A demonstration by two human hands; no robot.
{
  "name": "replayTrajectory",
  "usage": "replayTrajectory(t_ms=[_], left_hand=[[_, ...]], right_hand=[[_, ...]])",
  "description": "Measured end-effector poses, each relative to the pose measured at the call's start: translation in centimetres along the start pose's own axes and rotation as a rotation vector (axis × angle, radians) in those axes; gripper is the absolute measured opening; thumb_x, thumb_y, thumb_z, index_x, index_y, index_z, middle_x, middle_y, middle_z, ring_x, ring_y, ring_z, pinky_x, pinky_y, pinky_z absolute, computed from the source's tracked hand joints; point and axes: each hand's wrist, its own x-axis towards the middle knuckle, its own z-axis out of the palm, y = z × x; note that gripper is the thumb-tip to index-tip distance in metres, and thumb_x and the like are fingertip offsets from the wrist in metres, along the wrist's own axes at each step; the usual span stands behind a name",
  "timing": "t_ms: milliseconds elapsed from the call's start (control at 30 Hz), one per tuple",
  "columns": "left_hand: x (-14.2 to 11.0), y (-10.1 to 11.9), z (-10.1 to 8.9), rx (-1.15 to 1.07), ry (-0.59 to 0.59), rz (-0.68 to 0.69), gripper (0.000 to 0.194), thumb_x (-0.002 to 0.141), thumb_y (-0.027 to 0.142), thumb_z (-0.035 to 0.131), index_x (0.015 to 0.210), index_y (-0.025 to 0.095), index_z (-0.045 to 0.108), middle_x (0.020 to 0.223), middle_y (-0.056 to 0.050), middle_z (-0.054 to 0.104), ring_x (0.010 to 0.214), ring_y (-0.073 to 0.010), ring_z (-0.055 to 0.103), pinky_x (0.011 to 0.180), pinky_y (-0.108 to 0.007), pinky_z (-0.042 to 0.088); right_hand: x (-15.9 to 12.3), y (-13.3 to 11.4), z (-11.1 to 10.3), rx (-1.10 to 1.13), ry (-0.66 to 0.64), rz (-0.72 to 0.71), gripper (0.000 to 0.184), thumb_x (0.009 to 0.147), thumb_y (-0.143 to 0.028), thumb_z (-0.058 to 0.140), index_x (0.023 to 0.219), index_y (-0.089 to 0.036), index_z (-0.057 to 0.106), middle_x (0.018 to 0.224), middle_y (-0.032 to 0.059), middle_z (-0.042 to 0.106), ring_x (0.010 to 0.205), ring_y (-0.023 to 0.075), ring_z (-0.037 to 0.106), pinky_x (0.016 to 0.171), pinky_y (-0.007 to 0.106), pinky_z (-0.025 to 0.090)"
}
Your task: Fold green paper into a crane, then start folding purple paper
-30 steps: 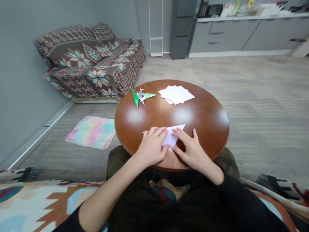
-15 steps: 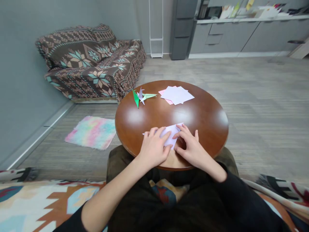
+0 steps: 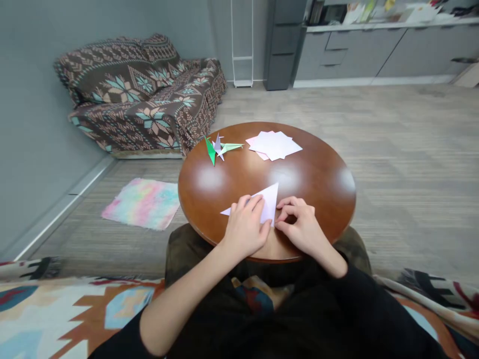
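The person's left hand (image 3: 245,225) lay open, pressing a folded paper triangle (image 3: 268,203) at six o'clock on the round wooden desk (image 3: 318,179); the curled fingers (image 3: 286,209) of the right hand (image 3: 303,227) touched its lower corner, any grasp unclear.

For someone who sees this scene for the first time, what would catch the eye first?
The glossy round wooden table stands out in the centre, where the left hand presses a pale folded paper triangle and the right hand sits beside it. Farther across lie origami cranes and a pile of paper squares; a patterned sofa fills the back left.
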Motion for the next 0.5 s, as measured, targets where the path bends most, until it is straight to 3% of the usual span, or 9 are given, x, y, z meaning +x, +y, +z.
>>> replayTrajectory(t_ms=[500], left_hand=[[-0.03, 0.02, 0.25, -0.004, 0.015, 0.009, 0.052, 0.093, 0.033, 0.057, 0.139, 0.011, 0.056, 0.149, -0.012, 0.058, 0.130, -0.0342, 0.047, 0.098, -0.051, 0.043]], right_hand=[[0.12, -0.36, 0.15, -0.022, -0.010, 0.037, 0.017, 0.069, -0.011, 0.066, 0.055, -0.020, 0.061, 0.099, 0.0043, 0.072, 0.101, 0.0271, 0.061, 0.098, 0.050, 0.034]])
